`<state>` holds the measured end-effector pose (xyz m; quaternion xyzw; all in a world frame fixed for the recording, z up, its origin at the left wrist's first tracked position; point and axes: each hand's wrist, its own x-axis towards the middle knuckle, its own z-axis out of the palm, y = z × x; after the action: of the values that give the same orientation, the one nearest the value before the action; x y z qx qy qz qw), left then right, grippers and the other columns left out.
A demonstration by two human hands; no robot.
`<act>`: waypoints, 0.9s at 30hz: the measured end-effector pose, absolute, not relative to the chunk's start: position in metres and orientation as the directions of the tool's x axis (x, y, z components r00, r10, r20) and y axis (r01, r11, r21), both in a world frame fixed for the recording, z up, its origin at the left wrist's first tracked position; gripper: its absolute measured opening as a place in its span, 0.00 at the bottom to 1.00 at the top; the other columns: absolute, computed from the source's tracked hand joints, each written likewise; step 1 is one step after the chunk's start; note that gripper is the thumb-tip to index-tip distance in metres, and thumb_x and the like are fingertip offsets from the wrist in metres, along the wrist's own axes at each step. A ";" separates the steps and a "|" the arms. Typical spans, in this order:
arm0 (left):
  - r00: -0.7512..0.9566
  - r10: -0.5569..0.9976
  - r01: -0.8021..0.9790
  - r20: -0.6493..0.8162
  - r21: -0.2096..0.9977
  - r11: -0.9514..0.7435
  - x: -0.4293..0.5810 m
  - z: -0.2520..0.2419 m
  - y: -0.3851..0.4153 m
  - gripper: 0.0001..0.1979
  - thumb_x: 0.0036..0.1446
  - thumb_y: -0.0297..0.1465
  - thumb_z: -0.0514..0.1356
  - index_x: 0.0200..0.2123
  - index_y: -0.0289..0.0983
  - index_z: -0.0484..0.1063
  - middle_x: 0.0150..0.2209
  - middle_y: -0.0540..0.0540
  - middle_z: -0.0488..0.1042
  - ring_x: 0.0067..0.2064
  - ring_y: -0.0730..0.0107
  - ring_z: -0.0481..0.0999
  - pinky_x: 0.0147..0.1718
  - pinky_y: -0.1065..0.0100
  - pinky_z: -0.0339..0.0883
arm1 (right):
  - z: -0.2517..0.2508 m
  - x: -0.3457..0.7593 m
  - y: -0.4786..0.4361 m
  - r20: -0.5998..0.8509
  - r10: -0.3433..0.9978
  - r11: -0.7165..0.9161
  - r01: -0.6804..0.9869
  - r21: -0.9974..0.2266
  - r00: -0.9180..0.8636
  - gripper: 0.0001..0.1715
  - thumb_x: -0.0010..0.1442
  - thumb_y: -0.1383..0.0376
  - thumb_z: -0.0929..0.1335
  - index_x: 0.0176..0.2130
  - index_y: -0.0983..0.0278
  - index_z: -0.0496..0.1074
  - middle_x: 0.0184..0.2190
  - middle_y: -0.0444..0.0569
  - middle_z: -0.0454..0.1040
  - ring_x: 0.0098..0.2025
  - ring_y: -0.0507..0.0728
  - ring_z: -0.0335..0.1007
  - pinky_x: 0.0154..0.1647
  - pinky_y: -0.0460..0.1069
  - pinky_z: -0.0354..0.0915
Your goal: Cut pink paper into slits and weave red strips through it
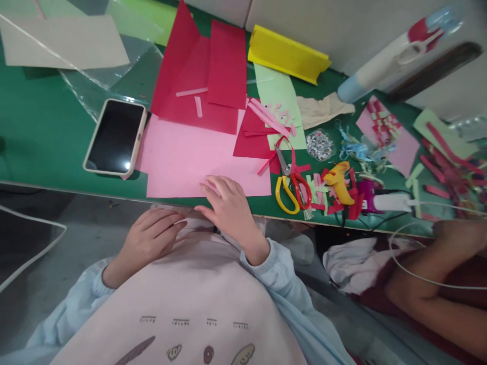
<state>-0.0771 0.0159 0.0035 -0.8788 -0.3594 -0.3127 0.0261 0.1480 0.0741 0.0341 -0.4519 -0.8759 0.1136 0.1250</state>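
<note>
Pink paper (182,162) lies flat along the bench's (49,116) near edge, phone (115,137) beside its left, scissors (292,176) by its right corner. Right hand (231,205) is over the paper's near edge, fingers loosely spread, gripping nothing! Left hand (152,235), just off the bench, has fingers loosely extended side by side, nothing visible in them.
</note>
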 end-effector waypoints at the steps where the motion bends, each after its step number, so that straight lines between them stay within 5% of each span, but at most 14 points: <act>1: 0.538 0.620 0.650 0.572 0.186 -0.736 -0.079 0.002 0.015 0.12 0.57 0.21 0.64 0.44 0.37 0.77 0.41 0.44 0.83 0.43 0.59 0.80 0.45 0.57 0.75 | 0.032 0.144 0.074 0.108 0.823 0.561 0.769 -0.307 -0.557 0.27 0.65 0.55 0.69 0.59 0.65 0.69 0.62 0.57 0.67 0.62 0.64 0.60 0.63 0.58 0.58; 13: 0.468 0.675 0.679 0.570 0.257 -0.688 -0.084 -0.011 0.000 0.18 0.56 0.26 0.67 0.50 0.39 0.75 0.41 0.46 0.83 0.43 0.61 0.80 0.45 0.59 0.74 | 0.022 0.139 0.067 0.104 0.803 0.590 0.758 -0.277 -0.587 0.21 0.70 0.55 0.62 0.53 0.63 0.74 0.53 0.55 0.74 0.53 0.61 0.66 0.54 0.56 0.61; 18: 0.299 0.774 0.836 0.557 0.238 -0.494 -0.086 -0.015 -0.001 0.24 0.59 0.28 0.65 0.59 0.46 0.70 0.45 0.46 0.82 0.47 0.58 0.78 0.49 0.55 0.69 | 0.023 0.139 0.071 0.097 0.791 0.604 0.749 -0.273 -0.604 0.21 0.70 0.53 0.63 0.51 0.61 0.76 0.52 0.54 0.75 0.52 0.60 0.65 0.54 0.55 0.60; 27: 0.333 0.809 0.852 0.485 0.213 -0.478 -0.093 0.001 0.029 0.12 0.62 0.29 0.62 0.48 0.47 0.75 0.42 0.49 0.82 0.44 0.58 0.76 0.44 0.55 0.64 | 0.027 0.135 0.075 0.116 0.789 0.609 0.743 -0.277 -0.603 0.17 0.70 0.56 0.63 0.46 0.60 0.78 0.48 0.51 0.77 0.49 0.59 0.66 0.51 0.54 0.60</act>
<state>-0.0926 0.0295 0.0007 -0.8154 -0.5092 -0.2726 0.0396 0.1350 0.0746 0.0265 -0.4305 -0.8897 0.1005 0.1140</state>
